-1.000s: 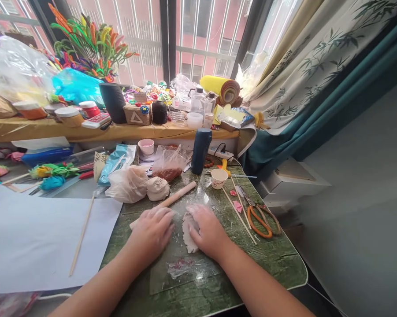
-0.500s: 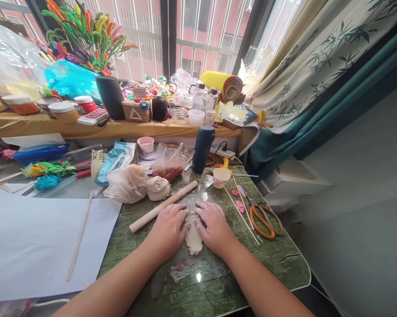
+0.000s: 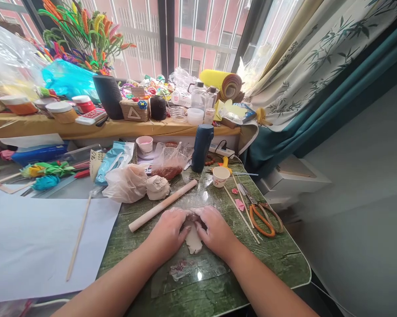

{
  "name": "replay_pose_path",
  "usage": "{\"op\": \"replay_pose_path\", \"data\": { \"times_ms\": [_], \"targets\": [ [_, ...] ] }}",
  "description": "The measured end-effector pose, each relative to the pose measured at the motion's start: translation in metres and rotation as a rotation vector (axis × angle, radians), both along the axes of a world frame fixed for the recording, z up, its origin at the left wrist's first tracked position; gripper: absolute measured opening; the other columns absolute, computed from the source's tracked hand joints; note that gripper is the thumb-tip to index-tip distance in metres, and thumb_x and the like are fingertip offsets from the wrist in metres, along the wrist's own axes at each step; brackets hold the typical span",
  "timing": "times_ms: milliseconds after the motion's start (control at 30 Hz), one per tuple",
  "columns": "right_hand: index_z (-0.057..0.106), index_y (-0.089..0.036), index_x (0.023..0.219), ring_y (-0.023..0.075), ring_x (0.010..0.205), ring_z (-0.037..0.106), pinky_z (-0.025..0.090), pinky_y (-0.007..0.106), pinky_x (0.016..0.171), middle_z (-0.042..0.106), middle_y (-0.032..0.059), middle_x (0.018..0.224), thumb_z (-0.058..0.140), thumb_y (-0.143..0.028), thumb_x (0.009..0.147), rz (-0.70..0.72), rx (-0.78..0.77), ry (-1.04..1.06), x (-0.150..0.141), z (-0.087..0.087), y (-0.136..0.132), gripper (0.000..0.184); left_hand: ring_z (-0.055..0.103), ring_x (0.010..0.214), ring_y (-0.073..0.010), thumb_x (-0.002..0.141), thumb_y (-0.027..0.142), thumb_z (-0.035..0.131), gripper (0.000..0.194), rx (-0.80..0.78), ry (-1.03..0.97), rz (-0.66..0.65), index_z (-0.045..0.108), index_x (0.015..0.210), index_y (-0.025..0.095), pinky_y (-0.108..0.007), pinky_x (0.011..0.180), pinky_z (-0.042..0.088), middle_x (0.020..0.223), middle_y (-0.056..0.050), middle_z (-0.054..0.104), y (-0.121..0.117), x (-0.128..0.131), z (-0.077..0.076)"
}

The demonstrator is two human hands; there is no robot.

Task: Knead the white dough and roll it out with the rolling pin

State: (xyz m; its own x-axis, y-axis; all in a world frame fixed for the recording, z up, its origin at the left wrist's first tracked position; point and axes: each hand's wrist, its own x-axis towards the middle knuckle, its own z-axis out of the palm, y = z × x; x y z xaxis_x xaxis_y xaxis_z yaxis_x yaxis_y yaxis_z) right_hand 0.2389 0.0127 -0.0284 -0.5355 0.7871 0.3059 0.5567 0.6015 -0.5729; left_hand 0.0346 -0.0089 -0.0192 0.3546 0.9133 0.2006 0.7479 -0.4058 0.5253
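A flattened piece of pale clay [image 3: 194, 240] lies on the green table between my two hands. My left hand [image 3: 172, 226] is curled over its far left edge, thumb along the side. On the other side, my right hand [image 3: 213, 225] grips the far right edge in the same way. The fingertips of both hands meet at the clay's far end and hide it. Just beyond my left hand a wooden rolling pin [image 3: 163, 206] lies at a slant. Behind the pin is a lump of white clay [image 3: 157, 187] beside a plastic bag [image 3: 126, 184].
To the right lie scissors [image 3: 263, 219] with orange handles, thin wooden sticks [image 3: 241, 215] and pink scraps [image 3: 239, 204]. A paper cup [image 3: 221, 177] and a dark blue bottle [image 3: 202, 149] stand farther back. White paper [image 3: 42, 246] covers the left side.
My fingers have curled inward and closed over the clay's far end, which showed between them before. The near end of the clay stays in place on the table.
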Motion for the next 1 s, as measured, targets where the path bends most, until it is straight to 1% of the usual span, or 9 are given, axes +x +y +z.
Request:
{"op": "replay_pose_path", "data": {
  "times_ms": [67,133,233,300,400,500,700,867,1000],
  "targets": [
    [0.057,-0.022,0.133,0.0252,0.104,0.059,0.048,0.042,0.095,0.069,0.0071,0.112,0.054,-0.015,0.097,0.028,-0.006,0.015,0.001,0.0,0.001,0.038,0.067,0.105,-0.0289,0.086,0.016,0.067,0.029,-0.012,-0.025,0.004,0.067,0.114,0.021,-0.047,0.095,0.053,0.112,-0.008,0.074,-0.001,0.0,0.001],
    [0.058,-0.022,0.133,0.0251,0.104,0.059,0.048,0.042,0.096,0.069,0.0078,0.113,0.051,-0.017,0.099,0.018,0.004,0.022,0.001,-0.001,0.002,0.035,0.069,0.103,-0.0278,0.088,0.019,0.066,0.026,-0.02,-0.045,-0.004,0.068,0.114,0.021,-0.046,0.095,0.054,0.11,-0.007,0.075,0.0,-0.001,0.001],
    [0.06,-0.019,0.133,0.0285,0.111,0.056,0.045,0.047,0.098,0.066,0.012,0.119,0.051,-0.022,0.101,-0.136,0.054,-0.025,0.001,-0.004,0.003,0.034,0.067,0.112,-0.0288,0.094,0.021,0.06,0.025,0.033,-0.043,0.006,0.069,0.118,0.02,-0.048,0.1,0.054,0.119,-0.01,0.074,0.002,-0.002,0.002],
    [0.066,-0.02,0.126,0.0309,0.114,0.054,0.043,0.05,0.098,0.065,0.013,0.12,0.056,-0.024,0.099,-0.213,0.072,-0.089,0.0,-0.004,0.002,0.029,0.065,0.118,-0.0305,0.096,0.022,0.058,0.024,0.076,-0.011,0.025,0.072,0.114,0.02,-0.051,0.104,0.052,0.125,-0.012,0.072,0.004,-0.001,0.002],
    [0.072,-0.024,0.11,0.0299,0.111,0.054,0.041,0.05,0.098,0.065,0.0101,0.118,0.057,-0.025,0.099,-0.168,0.071,-0.141,-0.001,-0.002,0.0,0.019,0.067,0.112,-0.0299,0.097,0.025,0.057,0.02,0.087,0.033,0.001,0.077,0.098,0.023,-0.053,0.103,0.052,0.12,-0.01,0.074,0.006,-0.001,0.004],
    [0.072,-0.024,0.107,0.0274,0.109,0.055,0.04,0.048,0.098,0.067,0.008,0.115,0.057,-0.024,0.1,-0.112,0.061,-0.119,-0.001,0.001,-0.003,0.017,0.069,0.106,-0.0274,0.096,0.025,0.06,0.018,0.085,0.003,-0.036,0.077,0.091,0.024,-0.05,0.101,0.053,0.115,-0.007,0.076,0.008,-0.002,0.004],
    [0.065,-0.021,0.099,0.0265,0.105,0.054,0.04,0.045,0.096,0.065,0.0081,0.109,0.057,-0.023,0.097,-0.065,0.026,-0.11,-0.001,0.002,-0.005,0.008,0.069,0.107,-0.0263,0.089,0.019,0.067,0.008,0.041,-0.048,-0.05,0.073,0.091,0.024,-0.046,0.097,0.055,0.113,-0.005,0.076,0.009,-0.004,0.004],
    [0.062,-0.021,0.097,0.0261,0.104,0.054,0.041,0.044,0.096,0.064,0.0073,0.109,0.062,-0.023,0.093,-0.037,0.009,-0.106,-0.001,0.004,-0.005,0.005,0.068,0.112,-0.026,0.087,0.014,0.066,0.014,0.034,-0.046,-0.085,0.071,0.097,0.024,-0.047,0.1,0.053,0.116,-0.004,0.075,0.006,-0.005,0.005],
    [0.061,-0.021,0.094,0.0262,0.102,0.055,0.042,0.043,0.094,0.063,0.007,0.104,0.063,-0.022,0.09,-0.055,0.013,-0.096,-0.004,0.004,-0.004,0.005,0.066,0.115,-0.0272,0.087,0.013,0.062,0.021,0.046,-0.026,-0.086,0.069,0.104,0.022,-0.048,0.102,0.052,0.12,-0.007,0.073,0.004,-0.004,0.003]
  ]
}}
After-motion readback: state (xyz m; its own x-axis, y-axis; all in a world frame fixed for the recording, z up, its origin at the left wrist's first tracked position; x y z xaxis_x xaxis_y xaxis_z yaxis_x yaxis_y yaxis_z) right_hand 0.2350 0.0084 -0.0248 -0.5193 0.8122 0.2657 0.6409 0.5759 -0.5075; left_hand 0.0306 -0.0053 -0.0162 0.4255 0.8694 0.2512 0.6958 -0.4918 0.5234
